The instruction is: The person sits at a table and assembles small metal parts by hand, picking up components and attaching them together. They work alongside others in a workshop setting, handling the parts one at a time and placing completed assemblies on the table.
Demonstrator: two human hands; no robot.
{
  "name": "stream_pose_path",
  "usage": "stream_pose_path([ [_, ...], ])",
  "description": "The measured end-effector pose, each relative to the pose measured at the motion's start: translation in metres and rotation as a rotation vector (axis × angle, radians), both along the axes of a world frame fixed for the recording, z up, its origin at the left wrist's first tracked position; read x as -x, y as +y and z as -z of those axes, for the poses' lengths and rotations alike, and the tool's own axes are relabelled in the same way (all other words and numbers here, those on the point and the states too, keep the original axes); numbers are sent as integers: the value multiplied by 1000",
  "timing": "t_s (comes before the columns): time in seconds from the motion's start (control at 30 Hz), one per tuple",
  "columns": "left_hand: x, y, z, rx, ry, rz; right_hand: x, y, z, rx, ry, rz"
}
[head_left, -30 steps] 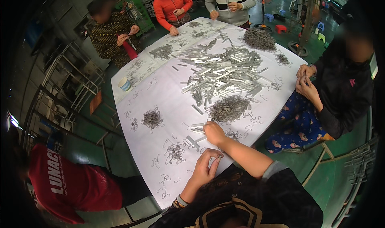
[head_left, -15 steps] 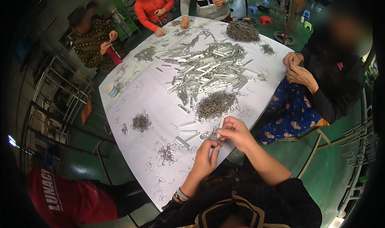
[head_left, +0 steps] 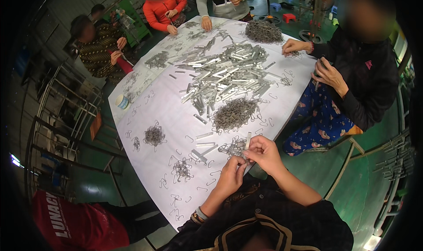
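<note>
My right hand [head_left: 263, 155] pinches a short, flat metal strip [head_left: 248, 140], which stands up above the thumb and fingertips. Close against it, my left hand [head_left: 231, 175] is closed at the fingertips near the strip's lower end; whatever it grips is too small and covered to make out. Just beyond both hands lies a small heap of bent wire hooks [head_left: 232, 147]. A bigger, dense pile of wire hooks [head_left: 235, 114] sits farther off. Several loose strips [head_left: 205, 144] rest to the left of my hands.
A large heap of metal strips [head_left: 229, 74] covers the middle of the white table [head_left: 145, 167]. More hook piles [head_left: 154, 135] and a paper cup [head_left: 122, 101] stand at left. Co-workers sit around; the nearest, in black [head_left: 365, 83], is at right.
My hands have shifted slightly to the right and down, still together. The co-worker at right has parted their hands, one now reaching to a small hook pile on the table.
</note>
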State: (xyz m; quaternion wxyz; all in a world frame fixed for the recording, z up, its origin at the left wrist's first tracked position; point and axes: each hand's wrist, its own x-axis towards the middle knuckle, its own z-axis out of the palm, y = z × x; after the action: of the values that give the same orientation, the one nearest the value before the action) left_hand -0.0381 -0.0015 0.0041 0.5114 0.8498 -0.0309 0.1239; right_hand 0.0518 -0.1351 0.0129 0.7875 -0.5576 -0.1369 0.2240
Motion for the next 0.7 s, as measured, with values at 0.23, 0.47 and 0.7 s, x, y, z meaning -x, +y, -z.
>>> stream_pose_path([
  [0.23,3,-8,6,121,89,42,3,-15,10,51,17,8],
  [0.47,0,-7,12,98,108,69,17,-18,2,239,-297,170],
  [0.7,-38,32,44,67,92,-55,22,-33,-1,426,-499,251],
])
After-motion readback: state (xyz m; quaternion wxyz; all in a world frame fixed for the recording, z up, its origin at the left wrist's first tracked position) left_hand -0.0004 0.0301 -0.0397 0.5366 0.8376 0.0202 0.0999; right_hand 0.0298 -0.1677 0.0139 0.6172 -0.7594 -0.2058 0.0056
